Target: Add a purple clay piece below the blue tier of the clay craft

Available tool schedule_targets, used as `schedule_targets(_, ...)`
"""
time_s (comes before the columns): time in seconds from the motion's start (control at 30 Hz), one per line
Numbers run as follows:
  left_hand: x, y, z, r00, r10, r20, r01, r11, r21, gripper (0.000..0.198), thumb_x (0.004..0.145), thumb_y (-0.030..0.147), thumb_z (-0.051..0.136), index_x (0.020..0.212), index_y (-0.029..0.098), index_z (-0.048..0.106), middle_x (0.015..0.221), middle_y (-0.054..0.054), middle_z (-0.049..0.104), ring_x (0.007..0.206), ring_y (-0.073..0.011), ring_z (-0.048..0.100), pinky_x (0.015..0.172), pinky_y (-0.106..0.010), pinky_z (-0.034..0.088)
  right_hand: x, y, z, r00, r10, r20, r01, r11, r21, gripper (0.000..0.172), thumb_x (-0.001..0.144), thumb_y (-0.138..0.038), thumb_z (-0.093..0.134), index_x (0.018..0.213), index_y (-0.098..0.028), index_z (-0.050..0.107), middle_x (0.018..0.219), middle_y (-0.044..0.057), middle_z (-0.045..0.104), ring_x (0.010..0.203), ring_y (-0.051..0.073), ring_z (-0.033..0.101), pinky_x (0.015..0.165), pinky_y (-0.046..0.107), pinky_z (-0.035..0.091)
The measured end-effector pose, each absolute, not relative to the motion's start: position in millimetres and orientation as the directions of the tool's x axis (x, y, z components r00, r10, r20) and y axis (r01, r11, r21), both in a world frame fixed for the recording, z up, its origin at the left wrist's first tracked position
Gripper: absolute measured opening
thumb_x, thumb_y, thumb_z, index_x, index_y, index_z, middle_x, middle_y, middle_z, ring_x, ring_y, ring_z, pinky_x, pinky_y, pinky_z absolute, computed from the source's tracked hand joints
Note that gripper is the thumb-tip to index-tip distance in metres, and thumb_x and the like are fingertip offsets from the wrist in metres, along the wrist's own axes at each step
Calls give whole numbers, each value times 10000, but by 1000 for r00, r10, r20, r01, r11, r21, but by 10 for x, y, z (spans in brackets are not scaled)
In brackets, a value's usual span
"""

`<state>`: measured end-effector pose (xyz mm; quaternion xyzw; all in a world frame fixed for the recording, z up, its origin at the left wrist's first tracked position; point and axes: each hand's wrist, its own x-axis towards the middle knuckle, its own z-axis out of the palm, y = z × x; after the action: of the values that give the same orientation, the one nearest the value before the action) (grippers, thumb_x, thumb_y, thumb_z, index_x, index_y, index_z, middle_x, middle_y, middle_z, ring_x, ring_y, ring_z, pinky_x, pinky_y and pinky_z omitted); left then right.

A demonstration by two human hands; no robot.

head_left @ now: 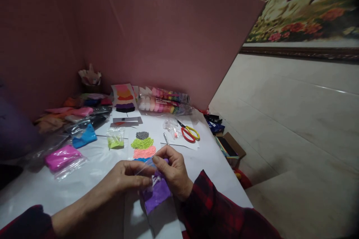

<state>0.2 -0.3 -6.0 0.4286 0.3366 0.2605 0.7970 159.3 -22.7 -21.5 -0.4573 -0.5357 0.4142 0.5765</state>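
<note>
Near the table's front edge, a clear plastic bag of purple clay [157,195] is between my two hands. My left hand [127,176] pinches the bag's clear upper part from the left. With thumb and fingers closed, my right hand [175,171] grips its top right side, and the purple clay hangs below. Just beyond my fingers lies a layered clay picture [143,143] with grey, lime green, coral and blue bands; my hands cover its lower end. A small bag of lime clay [116,142] rests left of the picture.
Red-and-yellow scissors [190,133] and a thin tool [165,138] lie on the white table [207,179]. Bags of pink [64,158] and blue clay [84,136] are at the left. Behind stand a striped clay card [123,98] and packs of coloured clay [159,105].
</note>
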Motion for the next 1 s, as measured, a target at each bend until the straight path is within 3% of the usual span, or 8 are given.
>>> schedule_targets(0.17,20,-7,-113,618,712,-333,-243,576,781,273,494,141,809,756,149,731,618,-27,648,578,-170,582,603,-295,434,1583,-214,-243,65,975,212,-39,215,-976,188,768,-319,629,718,-159,544,589,-45,470,492,77,347,471,216,282)
schedule_targets(0.33,28,-49,-58,631,681,-371,-259,636,727,198,529,73,743,717,129,713,585,6,588,522,-85,497,515,-194,366,1566,-239,-221,44,972,230,13,230,-973,177,791,-314,600,726,-166,531,571,-58,433,479,76,325,455,215,264)
schedule_targets(0.7,15,-11,-134,680,668,-303,-103,496,862,122,554,204,767,661,158,732,573,-25,645,582,-174,573,635,-309,431,1590,-260,-196,50,962,269,111,263,-959,174,797,-316,589,724,-166,540,615,-41,466,539,93,369,512,229,310)
schedule_targets(0.83,13,13,-177,688,679,-256,-81,423,903,171,563,252,804,679,162,717,650,-27,691,612,-167,589,621,-286,420,1614,-225,-234,66,963,262,101,254,-962,184,798,-318,604,718,-162,548,622,-34,484,547,94,378,522,232,317)
schedule_targets(1.0,16,47,-230,680,701,-215,-76,359,930,197,584,272,823,586,151,668,516,13,613,492,-108,505,519,-241,360,1641,-197,-270,40,972,233,16,233,-972,203,792,-341,633,722,-164,561,603,-42,476,515,85,359,491,224,297)
